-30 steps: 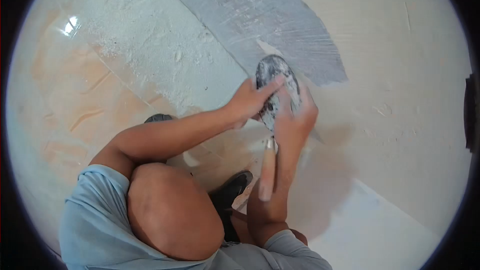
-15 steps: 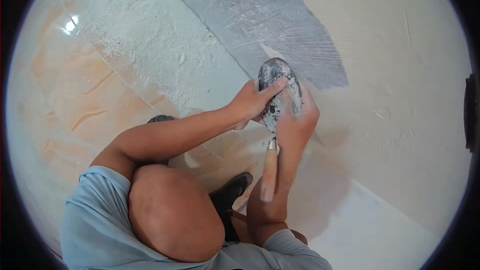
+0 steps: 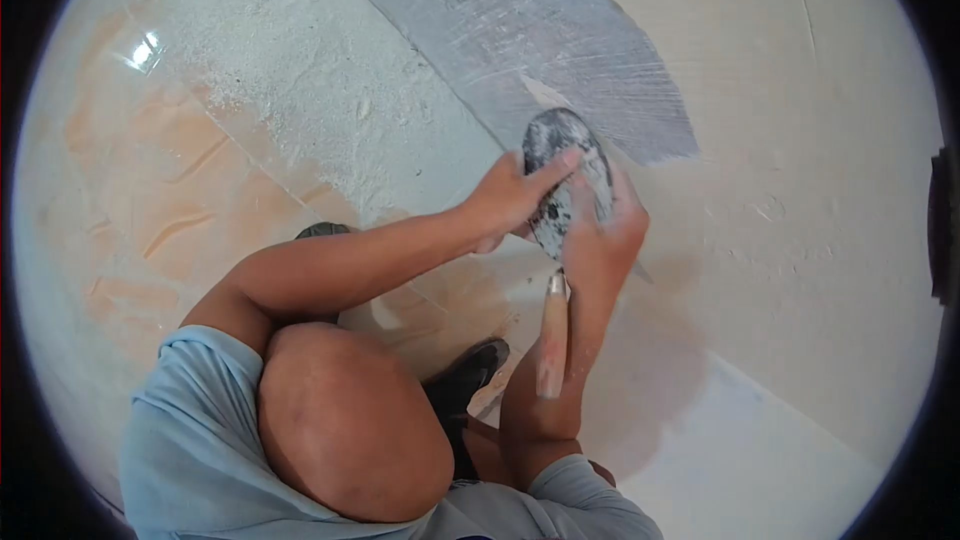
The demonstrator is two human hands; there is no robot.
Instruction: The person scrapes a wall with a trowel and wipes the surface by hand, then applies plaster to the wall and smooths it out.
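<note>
A trowel [image 3: 548, 225] with a dark, rounded blade is in both my hands, its face smeared with whitish plaster. Its wooden handle [image 3: 552, 345] points down toward my body and nothing grips it. My left hand [image 3: 507, 195] closes on the blade's left edge, thumb across the face. From the other side my right hand [image 3: 608, 230] clasps the blade, its fingers partly behind it. A thin pale strip [image 3: 543, 92] shows beyond the top of the blade; I cannot make out whether it is a separate flat tool.
Grey scraped patch [image 3: 600, 70] spreads over the cream wall [image 3: 800, 140]. White dust and crumbs [image 3: 310, 70] cover the floor along the wall's foot. Orange-tinted tiles [image 3: 180, 210] lie at left. My bent knee [image 3: 350, 420] and dark shoe [image 3: 470, 375] are below.
Both hands and the trowel have shifted slightly right, and the blade's top has risen a little. My grip on it looks the same.
</note>
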